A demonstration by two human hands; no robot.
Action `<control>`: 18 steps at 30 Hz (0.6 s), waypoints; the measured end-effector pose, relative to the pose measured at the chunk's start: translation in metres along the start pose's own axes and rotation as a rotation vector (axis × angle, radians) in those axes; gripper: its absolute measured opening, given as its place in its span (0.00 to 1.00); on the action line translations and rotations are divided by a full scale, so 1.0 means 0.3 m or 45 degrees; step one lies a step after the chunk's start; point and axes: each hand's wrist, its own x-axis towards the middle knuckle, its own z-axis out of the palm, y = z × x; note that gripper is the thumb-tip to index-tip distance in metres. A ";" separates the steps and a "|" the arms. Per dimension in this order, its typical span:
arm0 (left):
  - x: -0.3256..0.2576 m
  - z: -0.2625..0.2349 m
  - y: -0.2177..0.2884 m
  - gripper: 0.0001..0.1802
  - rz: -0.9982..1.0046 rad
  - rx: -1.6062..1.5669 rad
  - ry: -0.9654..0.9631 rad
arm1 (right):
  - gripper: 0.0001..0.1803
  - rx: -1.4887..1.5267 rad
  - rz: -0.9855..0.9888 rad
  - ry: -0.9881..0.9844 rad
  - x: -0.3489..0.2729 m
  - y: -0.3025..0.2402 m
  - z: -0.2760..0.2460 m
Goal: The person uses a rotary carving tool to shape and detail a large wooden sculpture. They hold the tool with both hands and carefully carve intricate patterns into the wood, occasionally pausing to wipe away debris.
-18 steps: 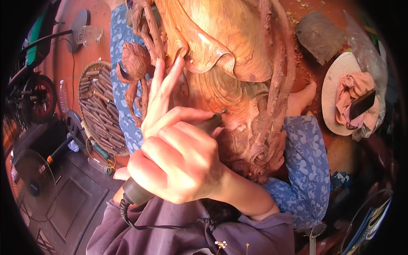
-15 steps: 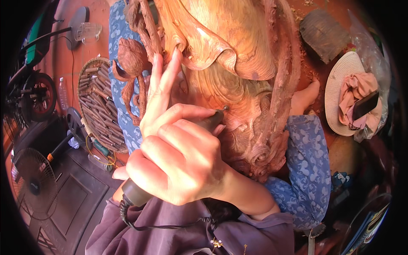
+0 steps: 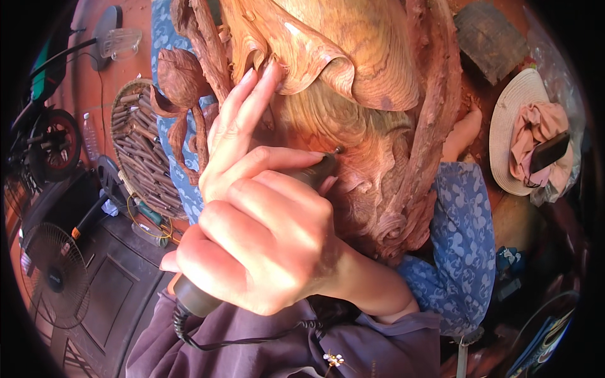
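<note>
The right hand [image 3: 265, 246] is gripping a rotary tool [image 3: 252, 252] — its tip is touching the wood carving [image 3: 353, 82]; the left hand [image 3: 236, 135], open, is steadying — detail carving is needing slow, light strokes.

The middle of the view was filled by the wood carving [image 3: 378, 126], so no passage was left there. The left hand [image 3: 242, 135] was laid against it and the right hand [image 3: 265, 242] was closed around the rotary tool [image 3: 208, 290]. To the left, room was narrowed by the basket of sticks [image 3: 135, 151] and the fan [image 3: 53, 271]. To the right, a straw hat [image 3: 510, 138] seemed to occupy the floor.
</note>
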 end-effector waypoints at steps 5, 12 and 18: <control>0.000 -0.011 -0.019 0.12 0.019 -0.072 -0.024 | 0.10 0.001 0.011 0.002 0.006 -0.002 0.010; -0.002 -0.015 -0.040 0.10 0.013 -0.131 -0.011 | 0.10 0.059 0.008 0.052 0.007 0.001 0.032; -0.003 -0.012 -0.055 0.10 0.075 -0.136 0.031 | 0.10 0.080 -0.012 0.070 0.005 0.003 0.040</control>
